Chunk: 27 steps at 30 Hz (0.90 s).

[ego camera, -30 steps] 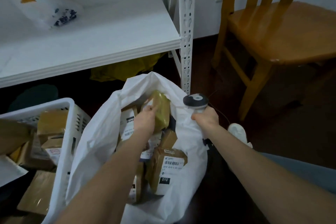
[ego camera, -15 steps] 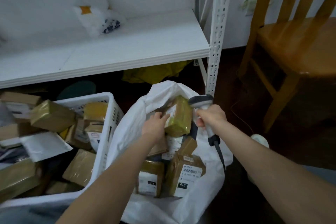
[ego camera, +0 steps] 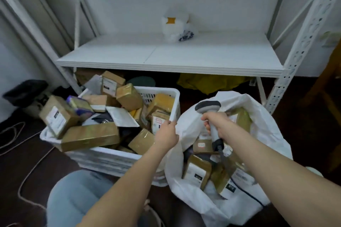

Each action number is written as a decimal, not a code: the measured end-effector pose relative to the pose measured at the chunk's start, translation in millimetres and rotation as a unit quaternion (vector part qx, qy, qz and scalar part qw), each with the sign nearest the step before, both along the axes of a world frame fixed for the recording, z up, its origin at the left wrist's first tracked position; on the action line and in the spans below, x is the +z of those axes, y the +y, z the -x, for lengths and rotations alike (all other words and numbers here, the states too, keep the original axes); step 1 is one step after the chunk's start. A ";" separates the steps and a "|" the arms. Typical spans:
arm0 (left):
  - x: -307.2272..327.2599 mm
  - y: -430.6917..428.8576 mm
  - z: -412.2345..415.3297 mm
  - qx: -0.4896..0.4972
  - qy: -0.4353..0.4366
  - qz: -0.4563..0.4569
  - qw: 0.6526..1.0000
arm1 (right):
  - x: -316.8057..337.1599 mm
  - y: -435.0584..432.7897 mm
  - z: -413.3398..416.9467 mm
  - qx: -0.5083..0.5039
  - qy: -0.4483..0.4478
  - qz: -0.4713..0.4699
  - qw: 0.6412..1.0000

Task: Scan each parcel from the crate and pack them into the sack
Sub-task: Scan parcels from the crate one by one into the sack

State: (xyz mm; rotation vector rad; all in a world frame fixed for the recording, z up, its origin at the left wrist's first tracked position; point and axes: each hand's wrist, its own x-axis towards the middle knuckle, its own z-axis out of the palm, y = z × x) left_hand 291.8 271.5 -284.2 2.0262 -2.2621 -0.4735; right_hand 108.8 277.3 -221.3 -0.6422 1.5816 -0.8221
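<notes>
A white plastic crate point(ego camera: 162, 91) on the floor is heaped with several brown taped parcels, among them a long one point(ego camera: 90, 135) at the front. To its right an open white sack point(ego camera: 262, 116) holds several labelled parcels point(ego camera: 198, 170). My left hand point(ego camera: 167, 134) is between the crate and the sack, fingers stretched out and empty, with its fingertips at the crate's right rim. My right hand point(ego camera: 218, 122) grips the handle of a grey barcode scanner point(ego camera: 208, 106) over the sack's mouth, its cable trailing down into the sack.
A white metal shelf point(ego camera: 169, 59) stands behind the crate, with a white plastic bag point(ego camera: 175, 27) on it. Yellow cloth point(ego camera: 208, 81) lies under the shelf. Cords point(ego camera: 27, 177) run over the dark floor at the left. A wooden chair point(ego camera: 330, 83) is at the right edge.
My left hand let go of the taped parcel in the sack and moved left to the crate's rim. The view swung left. My right hand still holds the scanner.
</notes>
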 end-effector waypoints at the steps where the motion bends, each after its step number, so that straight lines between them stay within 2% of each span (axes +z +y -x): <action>1: 1.5 -2.2 -12.4 0.014 0.005 0.003 1.000 | 2.0 -6.3 -14.9 0.006 -0.008 0.002 1.000; 9: 3.2 -54.0 -82.5 0.132 0.048 -0.001 0.990 | -12.2 -74.9 -97.6 0.040 -0.028 0.023 0.999; 16: 12.5 -56.8 -160.8 0.244 -0.026 0.014 0.969 | -28.7 -96.0 -154.0 0.103 -0.050 0.020 0.993; 22: 23.8 -22.3 -260.7 0.437 -0.063 0.047 0.896 | -46.4 -87.7 -215.8 0.153 -0.042 -0.013 0.987; 25: 22.0 -10.8 -303.6 0.550 0.013 0.025 0.834 | -54.6 -85.5 -234.6 0.164 -0.047 -0.025 0.985; 27: 16.2 -8.5 -324.3 0.589 0.090 0.012 0.803 | -55.0 -84.2 -239.5 0.162 -0.043 -0.024 0.986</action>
